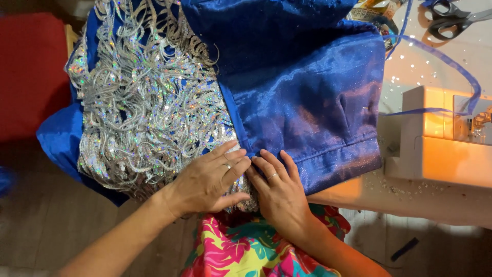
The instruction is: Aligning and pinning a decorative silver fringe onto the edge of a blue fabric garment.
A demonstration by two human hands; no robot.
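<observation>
The sequined lace (148, 102) is pressed flat against the blue dress (302, 87) by both open hands, left hand (207, 182) and right hand (282, 197); no stitching is seen yet.

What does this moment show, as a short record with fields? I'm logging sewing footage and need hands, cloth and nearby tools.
left hand: left hand flat on the silver sequin lace, fingers at its edge
right hand: right hand flat on the blue satin garment, beside the left
seam: both hands' fingertips meet where lace joins satin
sewing machine: sewing machine at right, lit
ribbon: blue ribbon loops toward the machine
scissors: scissors at the top right, untouched
</observation>
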